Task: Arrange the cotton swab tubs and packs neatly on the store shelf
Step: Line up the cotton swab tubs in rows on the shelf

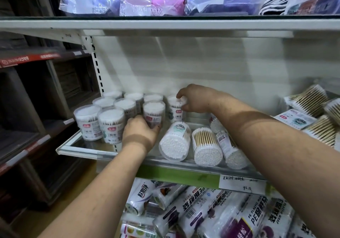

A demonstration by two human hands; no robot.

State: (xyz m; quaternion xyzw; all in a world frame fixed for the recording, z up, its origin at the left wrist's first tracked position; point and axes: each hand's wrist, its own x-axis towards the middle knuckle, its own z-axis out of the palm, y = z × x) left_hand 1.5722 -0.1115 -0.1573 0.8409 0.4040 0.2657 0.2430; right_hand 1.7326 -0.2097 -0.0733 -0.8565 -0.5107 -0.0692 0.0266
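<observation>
Overhead, left hand (140,131) wraps a standing tub (154,113) low down, right hand (191,98) pinches the next tub (174,110) by its top, likely closing the upright rows on the shelf (79,150). Three tubs (203,145) lie tipped beside them; packs (311,105) heaped far right.

Clear tubs (154,114) packed with white swab tips wear small red logo labels. Just right of them, fallen tubs (207,146) show tan sticks. Below them, the shelf edge strip (176,175) is green.
</observation>
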